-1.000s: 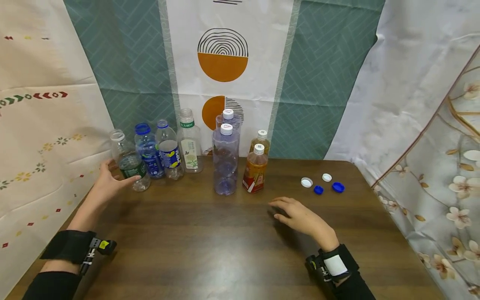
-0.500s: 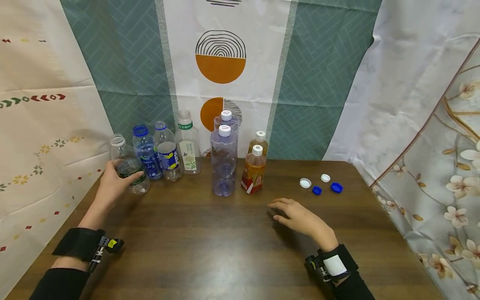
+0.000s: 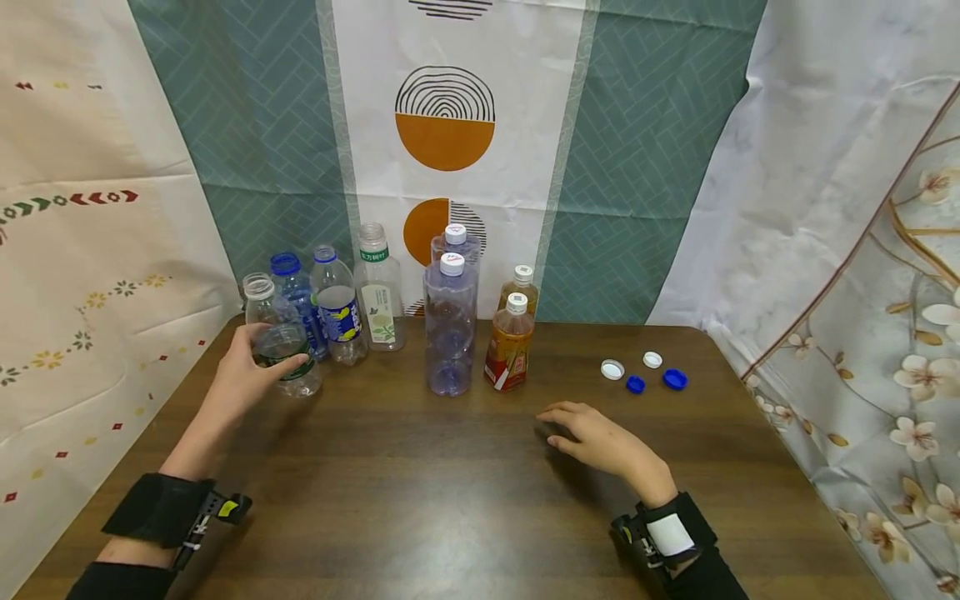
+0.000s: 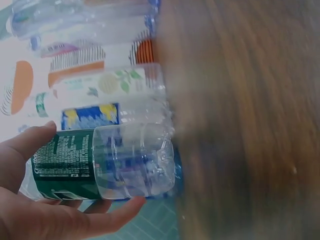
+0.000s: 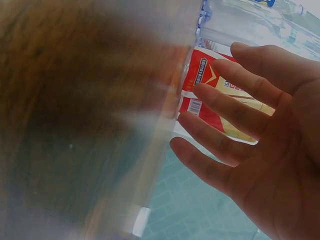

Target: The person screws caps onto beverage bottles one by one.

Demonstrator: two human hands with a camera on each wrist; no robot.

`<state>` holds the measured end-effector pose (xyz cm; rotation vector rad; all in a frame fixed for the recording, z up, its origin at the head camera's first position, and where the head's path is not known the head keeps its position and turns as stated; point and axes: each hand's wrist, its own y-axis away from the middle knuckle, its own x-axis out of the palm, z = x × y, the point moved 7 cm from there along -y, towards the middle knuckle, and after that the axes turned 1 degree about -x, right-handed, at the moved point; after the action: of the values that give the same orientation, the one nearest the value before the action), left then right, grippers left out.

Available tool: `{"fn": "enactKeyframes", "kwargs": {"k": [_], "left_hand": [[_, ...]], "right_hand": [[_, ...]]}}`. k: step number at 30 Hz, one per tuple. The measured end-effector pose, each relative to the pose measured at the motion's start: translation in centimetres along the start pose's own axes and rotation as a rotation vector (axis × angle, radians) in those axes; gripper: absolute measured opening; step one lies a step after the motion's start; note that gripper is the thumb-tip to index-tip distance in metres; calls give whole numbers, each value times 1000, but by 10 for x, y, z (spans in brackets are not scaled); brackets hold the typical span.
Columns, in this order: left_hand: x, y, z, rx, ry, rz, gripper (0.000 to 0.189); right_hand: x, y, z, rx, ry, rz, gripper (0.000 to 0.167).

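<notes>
At the left of the table my left hand (image 3: 251, 367) grips an uncapped clear bottle (image 4: 135, 162) with a green label, thumb on one side and fingers round the other. The bottle stands nearly upright in the head view and overlaps a blue-tinted open bottle (image 3: 309, 308). Beside these are an open bottle with a lemon label (image 3: 341, 317) and an open bottle with a white leafy label (image 3: 381, 304). My right hand (image 3: 603, 437) holds nothing, its fingers spread and slightly bent close over the table. Nearest to it is a capped amber drink bottle (image 3: 510, 346) with a red label.
Two tall purple-tinted bottles with white caps, the front one (image 3: 450, 325) hiding much of the other, stand mid-table. A second amber bottle (image 3: 527, 292) is behind the first. Loose white caps (image 3: 612, 369) and blue caps (image 3: 675, 379) lie at the right. Patterned cloths (image 3: 637, 167) hang around the table (image 3: 435, 500).
My left hand has closed round the green-labelled bottle and shifted it right and slightly nearer, so it now overlaps the blue-tinted one. The right hand has stayed in place.
</notes>
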<state>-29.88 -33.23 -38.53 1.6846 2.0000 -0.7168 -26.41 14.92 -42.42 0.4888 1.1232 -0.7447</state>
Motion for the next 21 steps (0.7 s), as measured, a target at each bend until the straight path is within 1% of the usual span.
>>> {"fn": "enactKeyframes", "kwargs": {"k": [5,11,13,16,21], "left_hand": [[7,8,-16,38,-3,14,95],[19,20,-36,54,-4,88,100],[26,26,-44,67,11,110,98],[41,38,-56,93,38,146,92],[75,57,-79,182,110,212,78]], "right_hand": [[0,-1,-1,1,0,-2,37],[1,0,-2,6,-7,-2,37],[1,0,-3,7,-7,-1,37],[1,0,-3,7,-2,1,37],[1,0,-2,3,4,3,37]]}}
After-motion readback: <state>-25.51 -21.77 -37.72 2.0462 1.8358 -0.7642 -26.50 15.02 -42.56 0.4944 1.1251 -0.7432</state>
